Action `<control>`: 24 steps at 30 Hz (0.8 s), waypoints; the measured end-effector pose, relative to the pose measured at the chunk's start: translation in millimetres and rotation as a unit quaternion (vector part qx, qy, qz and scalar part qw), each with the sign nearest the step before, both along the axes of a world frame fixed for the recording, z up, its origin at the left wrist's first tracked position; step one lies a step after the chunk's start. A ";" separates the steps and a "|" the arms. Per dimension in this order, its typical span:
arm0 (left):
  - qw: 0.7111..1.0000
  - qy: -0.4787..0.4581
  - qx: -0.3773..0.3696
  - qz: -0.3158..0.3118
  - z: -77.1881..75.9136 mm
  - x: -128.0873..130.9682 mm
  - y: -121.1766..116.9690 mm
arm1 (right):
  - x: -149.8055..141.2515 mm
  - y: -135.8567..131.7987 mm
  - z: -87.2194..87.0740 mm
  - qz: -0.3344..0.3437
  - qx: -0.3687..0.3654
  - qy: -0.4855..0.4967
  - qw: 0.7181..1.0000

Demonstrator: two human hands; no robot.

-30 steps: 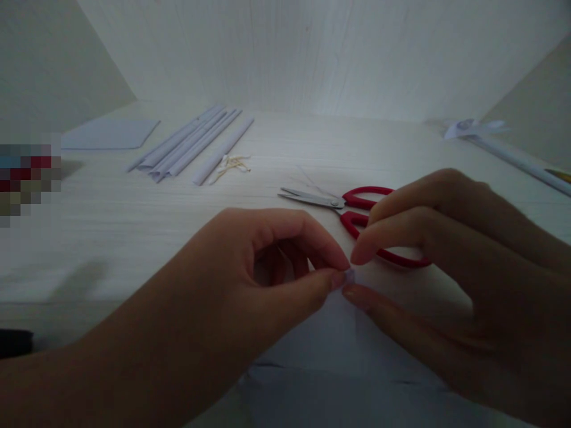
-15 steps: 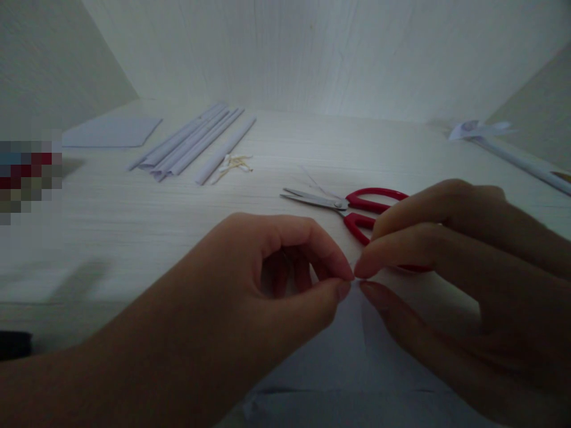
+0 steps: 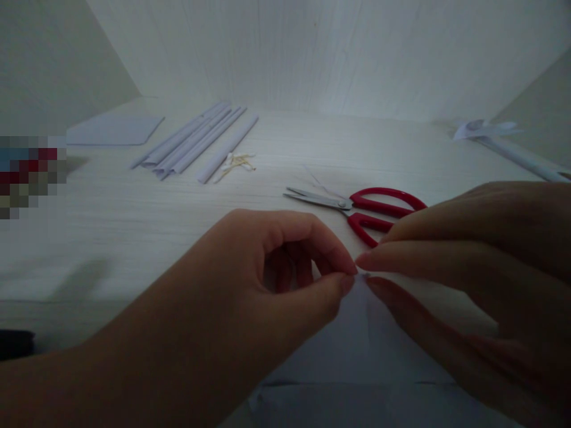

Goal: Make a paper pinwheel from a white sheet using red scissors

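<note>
A white sheet of paper (image 3: 330,351) lies below my hands, its near part creased or overlapping another sheet. My left hand (image 3: 276,279) pinches the top edge of this paper between thumb and index finger. Right beside those fingertips, my right hand (image 3: 482,285) has its thumb and index finger loosely closed around the same edge, with a small gap showing between the tips. Red-handled scissors (image 3: 370,208) rest just beyond, blades pointing left and slightly parted. My right hand covers part of their lower handle.
Several rolled paper tubes (image 3: 191,142) lie at the back left, with cotton swabs (image 3: 238,163) beside them. Farther left is a flat stack of paper (image 3: 116,129). A paper stick with a flared end (image 3: 513,148) is at the right. A dark object (image 3: 15,345) shows at the left edge.
The fingertips of my right hand have shifted slightly up and parted a little, and that hand has moved right, baring more of the scissors' handles. My left hand keeps its pinch.
</note>
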State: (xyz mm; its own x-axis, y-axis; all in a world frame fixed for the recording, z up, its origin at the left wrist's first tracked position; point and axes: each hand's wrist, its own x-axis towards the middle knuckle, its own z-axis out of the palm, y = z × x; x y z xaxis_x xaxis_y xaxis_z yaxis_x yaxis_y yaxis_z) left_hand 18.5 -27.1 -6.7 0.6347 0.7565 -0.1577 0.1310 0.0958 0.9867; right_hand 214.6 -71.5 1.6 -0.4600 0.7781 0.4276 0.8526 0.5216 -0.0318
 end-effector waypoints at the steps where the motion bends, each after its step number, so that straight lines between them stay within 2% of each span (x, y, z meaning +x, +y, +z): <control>1: 1.000 0.004 -0.007 -0.005 4.1 -0.1 0.9 | 0.9 -0.8 0.9 0.013 0.016 0.014 1.000; 4: 1.000 0.017 -0.018 -0.008 12.7 0.3 1.2 | 1.6 -0.4 -1.5 0.033 0.060 0.055 0.996; 9: 0.998 0.039 0.021 0.037 15.8 2.6 -8.9 | 0.9 5.0 -10.8 0.065 0.101 0.086 0.989; 14: 0.997 0.032 0.040 0.055 16.9 4.7 -16.0 | 3.1 6.5 -10.9 0.106 0.092 0.080 0.987; 20: 0.996 0.048 0.049 0.051 19.4 4.4 -19.1 | 0.9 7.6 -14.0 0.094 0.105 0.101 0.985; 24: 0.995 0.058 0.061 0.058 19.4 4.5 -20.3 | 2.0 9.3 -17.7 0.073 0.049 0.138 0.986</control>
State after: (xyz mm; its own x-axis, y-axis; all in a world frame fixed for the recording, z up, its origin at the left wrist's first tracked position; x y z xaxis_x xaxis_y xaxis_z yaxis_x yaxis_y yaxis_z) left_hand 23.0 -47.5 12.7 0.5254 0.8414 -0.1266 0.2394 -0.0035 0.9709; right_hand 216.7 -62.1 -16.2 -0.4187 0.6607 0.6230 0.7342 0.6500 -0.1960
